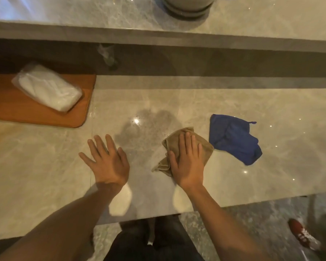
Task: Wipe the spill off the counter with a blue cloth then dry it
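Right hand (186, 159) flat, fingers extended, pressing tan cloth (184, 147) onto marble counter (233, 185), not clenched. Left hand (106, 161) open, palm down, fingers spread, holding nothing. Blue cloth (233, 138) crumpled just right of tan cloth, untouched. Darker patch (145, 127), maybe damp, between hands. Wrapped white packet (47, 87) on wooden board (17, 110), far left.

Counter (233, 102): polished grey marble-look stone, glossy, smooth. Blue cloth (233, 138) and tan cloth (207, 147): soft matt fabric. Board (26, 113): smooth wood; packet (47, 87): clear plastic wrap.
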